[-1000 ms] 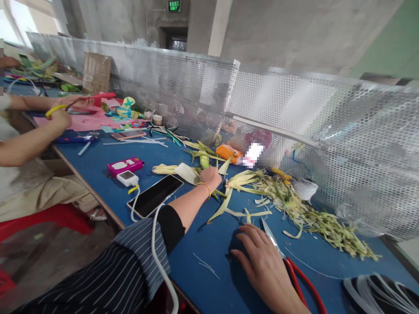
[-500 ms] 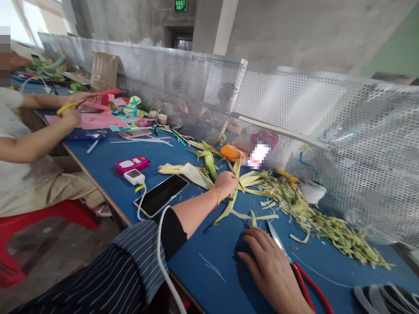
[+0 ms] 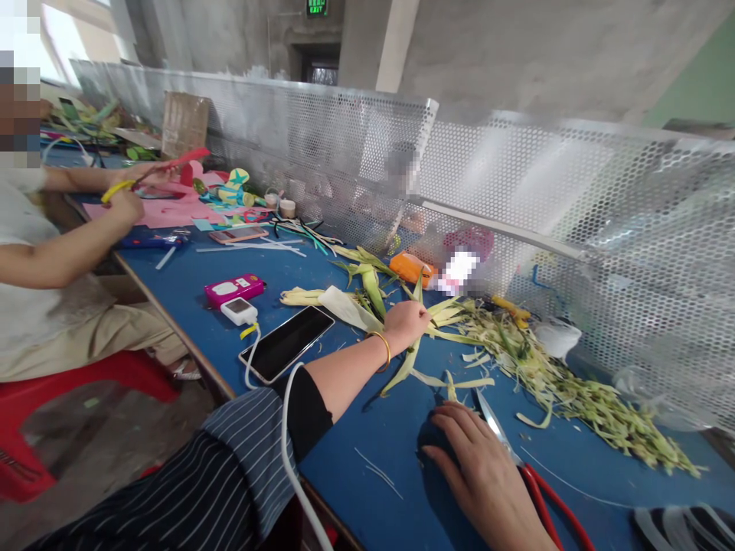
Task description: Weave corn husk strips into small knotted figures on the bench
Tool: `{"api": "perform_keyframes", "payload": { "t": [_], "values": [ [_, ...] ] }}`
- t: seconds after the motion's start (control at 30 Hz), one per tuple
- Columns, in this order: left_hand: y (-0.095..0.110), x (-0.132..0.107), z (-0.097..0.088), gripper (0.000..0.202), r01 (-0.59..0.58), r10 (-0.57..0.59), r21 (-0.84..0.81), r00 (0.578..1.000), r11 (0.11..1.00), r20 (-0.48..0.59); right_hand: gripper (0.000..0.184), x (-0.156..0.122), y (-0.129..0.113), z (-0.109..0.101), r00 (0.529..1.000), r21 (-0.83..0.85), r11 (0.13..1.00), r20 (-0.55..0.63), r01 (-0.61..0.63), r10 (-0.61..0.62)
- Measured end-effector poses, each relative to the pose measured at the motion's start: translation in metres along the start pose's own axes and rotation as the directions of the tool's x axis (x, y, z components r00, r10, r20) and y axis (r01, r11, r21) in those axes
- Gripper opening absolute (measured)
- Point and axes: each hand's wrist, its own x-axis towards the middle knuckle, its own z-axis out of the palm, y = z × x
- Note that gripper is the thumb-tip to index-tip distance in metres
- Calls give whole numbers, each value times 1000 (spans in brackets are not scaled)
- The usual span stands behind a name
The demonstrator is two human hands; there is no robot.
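Note:
My left hand (image 3: pixel 405 323), with a gold bangle at the wrist, reaches into a pile of pale green corn husks (image 3: pixel 354 308). Its fingers are closed in a pinch on a husk, and the fingertips are partly hidden. One long husk strip (image 3: pixel 402 373) lies on the table just below that hand. My right hand (image 3: pixel 481 467) rests palm down on the blue table (image 3: pixel 379 436), fingers spread and holding nothing. Red-handled scissors (image 3: pixel 533 480) lie right beside it, blades pointing away from me. Beyond are shredded husk strips (image 3: pixel 551 390) in a long heap.
A black-screened phone (image 3: pixel 288 343), a magenta device (image 3: pixel 235 289) and a white gadget (image 3: pixel 240 311) with a cable lie left of my forearm. A perforated metal screen (image 3: pixel 505 176) borders the table's back. At left, a co-worker's hand (image 3: pixel 125 207) holds yellow-handled scissors near pink paper.
The whole view has shifted slightly, so things sit a little further right. My left hand stays at the husks and my right hand stays on the table. The co-worker's red strip tilts upward more.

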Motion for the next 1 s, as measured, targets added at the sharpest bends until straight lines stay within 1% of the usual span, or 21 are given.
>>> {"api": "perform_keyframes", "payload": {
  "t": [0.1, 0.23, 0.3, 0.4, 0.53, 0.7, 0.83, 1.0],
  "values": [
    [1, 0, -1, 22, -20, 20, -26, 1000, 999, 1, 18, 0, -1, -1, 1000, 2, 1000, -2, -7, 7],
    [2, 0, 0, 23, -50, 49, -66, 999, 997, -16, 17, 0, -2, -1, 999, 2, 1000, 25, -20, 20],
    [3, 1, 1, 22, -60, 57, -82, 998, 995, -37, 18, -1, -1, -1, 999, 1, 1000, 37, -24, 23],
    [4, 3, -2, 24, -60, 52, -84, 994, 995, -96, 18, -1, -1, 0, 999, 0, 1000, 42, -30, 30],
    [-3, 8, -8, 29, -27, 17, -56, 985, 998, -171, 18, 0, -2, -1, 999, 8, 1000, 38, -29, 29],
    [-16, 12, -7, 30, 9, -11, -15, 980, 1000, -199, 18, -1, -2, -1, 998, 7, 999, 53, -38, 38],
    [-17, 14, -6, 30, 39, -37, 8, 975, 999, -219, 18, -2, -2, -1, 998, 12, 999, 50, -42, 42],
    [-20, 16, -13, 34, 102, -86, 51, 963, 993, -255, 18, -1, -4, -3, 995, 21, 997, 77, -70, 68]
  ]
}}
